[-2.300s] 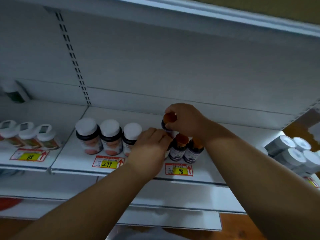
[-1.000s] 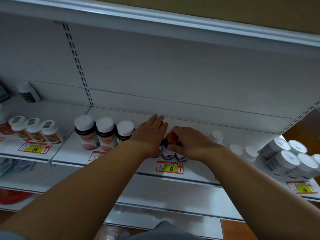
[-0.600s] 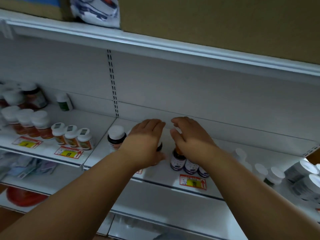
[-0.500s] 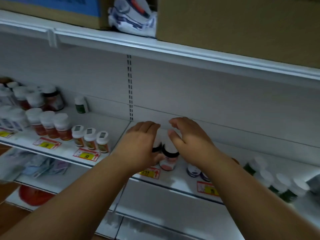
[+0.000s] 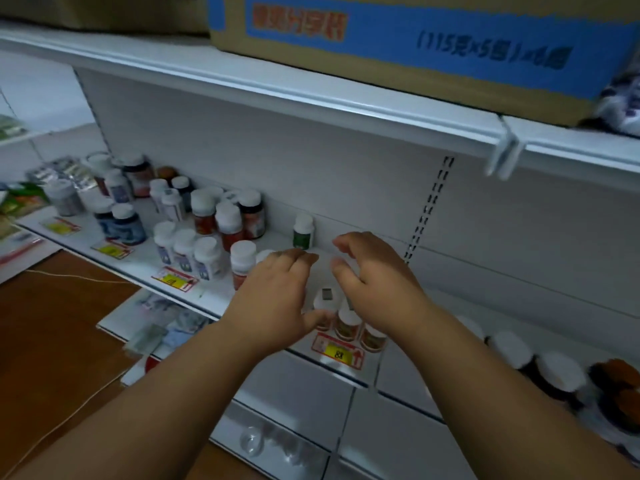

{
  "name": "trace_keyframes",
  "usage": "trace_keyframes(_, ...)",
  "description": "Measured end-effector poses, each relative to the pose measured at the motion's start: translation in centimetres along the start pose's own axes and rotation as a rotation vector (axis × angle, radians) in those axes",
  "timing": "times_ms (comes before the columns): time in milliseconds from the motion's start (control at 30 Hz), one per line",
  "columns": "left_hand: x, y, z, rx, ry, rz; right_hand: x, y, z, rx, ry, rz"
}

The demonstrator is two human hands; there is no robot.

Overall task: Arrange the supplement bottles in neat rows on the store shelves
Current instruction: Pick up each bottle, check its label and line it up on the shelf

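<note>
flanking small bottles (image 5: 325,308), both hands (image 5: 277,299)

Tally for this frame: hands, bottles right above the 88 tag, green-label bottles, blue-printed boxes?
Hands: 2 (left hand, right hand)
Bottles above 88 tag: 3
Green-label bottle: 1
Blue-printed box: 1
Total: 7

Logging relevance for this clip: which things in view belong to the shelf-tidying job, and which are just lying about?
Job:
- left hand and right hand, either side of the small white-capped bottles above the price tag
- bottle rows further left
- green bottle standing alone at the back

Lying about:
- cardboard box on the top shelf
- packets on the lower shelf
- cord on the floor
</note>
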State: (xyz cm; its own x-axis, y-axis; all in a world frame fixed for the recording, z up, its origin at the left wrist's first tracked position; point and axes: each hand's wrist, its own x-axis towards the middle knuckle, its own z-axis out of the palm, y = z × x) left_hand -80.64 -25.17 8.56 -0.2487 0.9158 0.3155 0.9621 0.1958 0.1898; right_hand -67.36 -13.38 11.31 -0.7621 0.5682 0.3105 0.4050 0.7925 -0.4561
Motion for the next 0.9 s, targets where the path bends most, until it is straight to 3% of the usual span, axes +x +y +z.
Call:
trace_keyframes(200,2.4,-4.7,0.9,-0.066,0.031,-0.107,8.1,1.5,4.1,-0.011,-0.049,-0.038)
trace_keyframes(500,5.8,-12.2,1.2,-0.147,-0.003,-0.069,18.7,4.3,11.9,-0.271,-0.359,0.088)
trace_keyframes(667,7.8,-17.6,1.8,-0.169,-0.098,0.049,20.3,4.6,14.7,-0.290,-0.197,0.203)
trace_keyframes(767,8.8,-20.1,1.7,-0.185,-0.100,0.133,21.3,4.0,15.5,-0.382,-0.182,0.310)
trace_keyframes(900,9.9,-21.6,2.0,-0.284,-0.154,0.204,19.7,2.3,14.4,-0.217,-0.052,0.357)
